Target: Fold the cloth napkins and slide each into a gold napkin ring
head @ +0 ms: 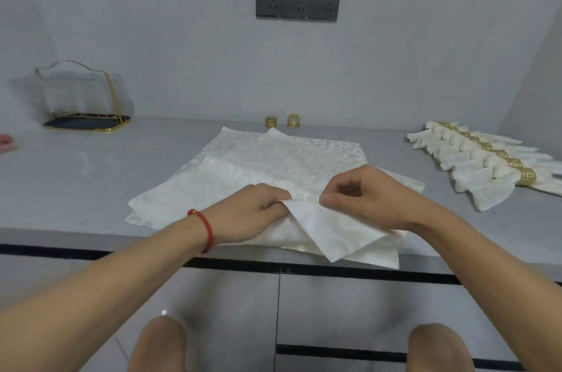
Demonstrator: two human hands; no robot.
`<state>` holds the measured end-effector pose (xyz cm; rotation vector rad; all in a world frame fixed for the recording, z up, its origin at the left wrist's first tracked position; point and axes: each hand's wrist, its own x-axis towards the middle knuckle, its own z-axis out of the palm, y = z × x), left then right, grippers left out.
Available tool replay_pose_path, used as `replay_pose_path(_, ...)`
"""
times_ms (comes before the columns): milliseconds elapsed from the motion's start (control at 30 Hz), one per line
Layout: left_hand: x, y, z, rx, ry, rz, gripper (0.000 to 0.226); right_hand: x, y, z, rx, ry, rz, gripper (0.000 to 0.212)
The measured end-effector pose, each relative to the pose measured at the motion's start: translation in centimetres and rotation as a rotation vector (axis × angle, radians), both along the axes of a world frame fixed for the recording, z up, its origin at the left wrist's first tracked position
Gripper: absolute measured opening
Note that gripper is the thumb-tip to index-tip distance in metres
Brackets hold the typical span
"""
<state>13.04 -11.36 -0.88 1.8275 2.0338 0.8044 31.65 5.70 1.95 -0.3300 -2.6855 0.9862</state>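
Several finished napkins [486,165] lie ringed in a row at the right. Two gold napkin rings [271,121] wait by the wall. Both the left hand [258,213] and right hand [362,195] pinch a fold in the top napkin [328,228] of the flat stack at the counter's [76,177] front edge.

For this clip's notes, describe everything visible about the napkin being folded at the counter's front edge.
The napkin being folded is cream-white cloth with a faint woven pattern and slight sheen. It lies on top of flat unfolded napkins at the grey counter front, partly folded into layered pleats, one pointed corner hanging just over the edge. The left hand pinches a fold at its left side; the right hand pinches the same ridge from the right.
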Motion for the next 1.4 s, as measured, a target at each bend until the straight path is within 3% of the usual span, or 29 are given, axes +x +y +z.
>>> replay_pose_path(167,-3.4,-0.1,1.3,0.048,-0.174,0.200,0.042,-0.1,1.8,-0.3,-0.223,-0.080,0.067,0.044)
replay_pose_path(200,-4.2,-0.1,1.2,0.035,-0.209,0.208,0.044,0.0,2.1,-0.5,-0.215,-0.087,0.069,0.044)
replay_pose_path(267,-5.7,0.0,0.8,-0.024,-0.292,0.232,0.041,-0.2,2.8,-1.2,-0.237,-0.066,0.074,0.020)
replay_pose_path(300,-6.6,0.3,0.6,-0.088,-0.340,0.249,0.032,-0.5,3.0,-1.3,-0.280,-0.071,0.076,0.006)
replay_pose_path(333,-7.1,0.3,0.5,-0.175,-0.389,0.263,0.022,-0.8,3.3,-1.5,-0.307,-0.079,0.086,0.008)
replay_pose_path(400,-8.1,0.7,0.5,-0.340,-0.435,0.267,0.013,-1.5,4.0,-1.7,-0.334,-0.132,0.125,0.023)
replay_pose_path(500,-10.8,2.1,0.5,-0.347,-0.480,0.308,0.036,-4.7,5.6,-1.3,-0.263,-0.156,-0.024,0.053)
replay_pose_path(567,-12.9,4.2,0.8,-0.311,-0.390,0.405,0.034,-8.1,7.6,-1.5,-0.169,-0.110,-0.162,0.054)
replay_pose_path(700,-15.6,9.4,2.1,-0.275,0.073,0.542,0.036,-15.1,11.5,-2.5,0.056,-0.146,-0.300,0.053)
replay_pose_path(767,-17.4,12.1,1.5,-0.242,0.206,0.607,0.036,-18.2,13.2,-3.3,0.133,-0.159,-0.386,0.054)
replay_pose_path(967,-21.3,18.5,-1.2,-0.243,0.366,0.725,0.010,-23.9,16.3,-5.0,0.364,-0.230,-0.603,0.016)
replay_pose_path(1067,-23.1,20.3,-2.6,-0.240,0.340,0.758,0.013,-25.2,17.4,-6.1,0.451,-0.179,-0.570,0.026)
replay_pose_path(1167,-23.9,20.8,-3.4,-0.216,0.313,0.765,0.015,-26.0,17.5,-6.6,0.357,-0.129,-0.420,0.031)
replay_pose_path(1267,-23.5,21.0,-3.9,-0.155,0.472,0.742,0.031,-26.4,17.5,-7.9,0.452,-0.201,-0.239,0.023)
replay_pose_path(1333,-23.0,21.4,-4.2,-0.037,0.498,0.585,0.037,-26.6,17.3,-8.7,0.542,-0.237,-0.167,0.029)
replay_pose_path(1400,-22.5,22.0,-4.5,-0.068,0.431,0.353,0.032,-26.9,17.4,-9.1,0.570,-0.240,-0.158,0.035)
